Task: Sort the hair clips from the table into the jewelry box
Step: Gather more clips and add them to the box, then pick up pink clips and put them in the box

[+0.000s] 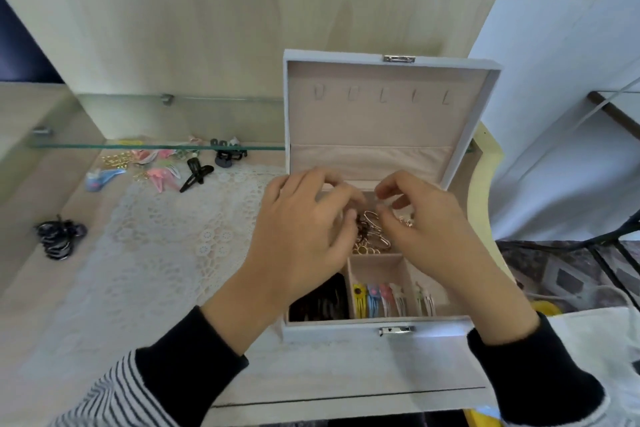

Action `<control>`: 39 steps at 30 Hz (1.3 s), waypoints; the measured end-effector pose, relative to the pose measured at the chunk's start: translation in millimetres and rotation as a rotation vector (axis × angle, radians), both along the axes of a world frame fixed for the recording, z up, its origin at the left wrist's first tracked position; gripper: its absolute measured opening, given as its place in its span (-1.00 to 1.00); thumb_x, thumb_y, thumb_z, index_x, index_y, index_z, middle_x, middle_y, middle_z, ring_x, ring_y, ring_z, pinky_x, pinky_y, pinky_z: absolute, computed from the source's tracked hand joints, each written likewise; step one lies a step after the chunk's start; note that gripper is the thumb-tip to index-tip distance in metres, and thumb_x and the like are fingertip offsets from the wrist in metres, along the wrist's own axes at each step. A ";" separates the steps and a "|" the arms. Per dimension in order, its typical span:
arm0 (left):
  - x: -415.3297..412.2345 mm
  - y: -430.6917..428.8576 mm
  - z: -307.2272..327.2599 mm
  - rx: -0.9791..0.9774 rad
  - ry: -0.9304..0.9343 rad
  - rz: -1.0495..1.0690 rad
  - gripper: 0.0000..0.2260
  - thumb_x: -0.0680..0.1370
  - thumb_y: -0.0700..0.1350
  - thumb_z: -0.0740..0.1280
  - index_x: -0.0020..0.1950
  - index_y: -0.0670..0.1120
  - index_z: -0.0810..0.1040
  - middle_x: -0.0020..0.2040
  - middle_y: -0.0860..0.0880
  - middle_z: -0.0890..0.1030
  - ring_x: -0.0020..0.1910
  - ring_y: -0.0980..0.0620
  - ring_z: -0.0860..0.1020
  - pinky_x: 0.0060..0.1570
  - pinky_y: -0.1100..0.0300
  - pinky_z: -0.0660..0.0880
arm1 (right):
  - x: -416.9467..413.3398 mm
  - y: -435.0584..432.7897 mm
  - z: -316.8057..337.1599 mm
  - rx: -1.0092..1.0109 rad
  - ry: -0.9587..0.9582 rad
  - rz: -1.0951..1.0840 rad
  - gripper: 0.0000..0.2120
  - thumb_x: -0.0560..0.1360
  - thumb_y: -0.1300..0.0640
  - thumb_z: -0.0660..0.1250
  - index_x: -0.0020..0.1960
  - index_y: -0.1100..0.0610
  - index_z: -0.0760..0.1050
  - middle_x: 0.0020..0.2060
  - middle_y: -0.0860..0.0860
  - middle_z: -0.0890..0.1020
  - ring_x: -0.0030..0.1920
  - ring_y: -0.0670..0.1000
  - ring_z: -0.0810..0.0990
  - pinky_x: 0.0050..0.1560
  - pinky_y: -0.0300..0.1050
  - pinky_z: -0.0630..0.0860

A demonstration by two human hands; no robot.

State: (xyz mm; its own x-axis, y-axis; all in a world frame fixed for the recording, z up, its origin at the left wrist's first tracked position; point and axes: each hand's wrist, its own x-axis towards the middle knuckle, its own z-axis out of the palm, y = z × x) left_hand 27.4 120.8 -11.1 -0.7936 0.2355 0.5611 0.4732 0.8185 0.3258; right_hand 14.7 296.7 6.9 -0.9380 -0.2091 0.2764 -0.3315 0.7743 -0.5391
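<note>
The left hand (pixel 304 229) and right hand (pixel 426 218) both pinch the gold clips (pixel 374 236) in a near-closed grip inside the jewelry box's (pixel 346 331) back compartment, probably untangling them; other hair clips (pixel 159 166) lie on the counter (pixel 38 305).

Location type: a home, specifically a dressing or vanity nook. Indicators:

- The counter (pixel 41 305) is light wood-grain laminate. A back panel (pixel 242 10) in the same finish rises behind it.
- A white lace mat (pixel 156 246) covers the middle of the counter.
- A glass shelf (pixel 138 146) on metal brackets runs along the back panel, above the rear of the counter.
- Personal grooming items are present. An open jewelry box (pixel 478 107) with padded beige lining stands on the counter. Loose hair clips (pixel 159 170) lie below the shelf. A dark hair accessory (pixel 60 239) lies near the left edge.
- A plain white wall (pixel 554 80) and a patterned floor (pixel 554 274) adjoin the counter on the right.
</note>
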 end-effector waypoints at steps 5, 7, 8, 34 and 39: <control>2.9 -44.4 -6.7 0.142 0.136 0.131 -0.87 0.53 -0.13 0.32 0.02 -0.04 0.63 -0.02 0.00 0.58 -0.03 -0.01 0.56 -0.05 -0.01 0.46 | 2.8 -58.4 1.1 -0.194 0.101 -0.004 -0.87 0.48 0.23 0.32 0.00 0.09 0.47 -0.09 -0.06 0.56 -0.15 -0.11 0.53 -0.20 -0.39 0.39; 1.0 -64.7 -11.8 0.171 0.138 0.177 -0.85 0.55 -0.13 0.29 0.06 -0.08 0.62 0.00 -0.02 0.58 -0.02 -0.02 0.56 -0.08 -0.05 0.49 | 4.5 -84.7 2.9 -0.245 0.113 -0.008 -0.87 0.48 0.23 0.30 0.02 0.09 0.46 -0.07 -0.06 0.54 -0.13 -0.11 0.51 -0.17 -0.35 0.41; 0.3 -74.7 -14.5 0.185 0.131 0.202 -0.84 0.56 -0.13 0.28 0.08 -0.09 0.61 0.02 -0.03 0.58 0.00 -0.03 0.56 -0.07 -0.05 0.50 | 5.4 -97.3 3.9 -0.268 0.117 -0.005 -0.86 0.49 0.23 0.29 0.04 0.10 0.45 -0.06 -0.05 0.53 -0.12 -0.10 0.50 -0.15 -0.31 0.42; -30.8 -200.6 -90.9 -0.042 -0.444 0.594 -0.50 0.62 0.05 0.04 0.58 0.01 0.16 0.57 -0.13 0.17 0.54 -0.17 0.12 0.50 -0.07 0.09 | -45.2 -269.9 -97.2 0.230 0.019 -0.146 -0.51 0.50 0.02 0.17 0.43 -0.15 0.30 0.33 0.12 0.41 0.10 0.16 0.39 0.01 0.06 0.29; -25.5 -198.1 -89.0 0.029 -0.435 0.566 -0.53 0.63 0.02 0.07 0.55 0.01 0.24 0.58 -0.02 0.16 0.57 -0.06 0.06 0.53 0.00 -0.03 | -44.3 -269.1 -102.1 0.202 0.139 -0.181 -0.68 0.40 0.06 0.20 0.13 -0.06 0.53 0.16 0.06 0.54 -0.01 0.12 0.44 -0.09 -0.01 0.31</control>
State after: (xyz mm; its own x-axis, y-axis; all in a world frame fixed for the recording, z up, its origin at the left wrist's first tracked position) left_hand 1.9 -77.3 -100.1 -0.9430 -0.2888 0.1654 -0.1994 0.8881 0.4142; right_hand -29.6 27.6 -95.2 -0.9210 -0.1054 0.3749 -0.2380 0.9144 -0.3275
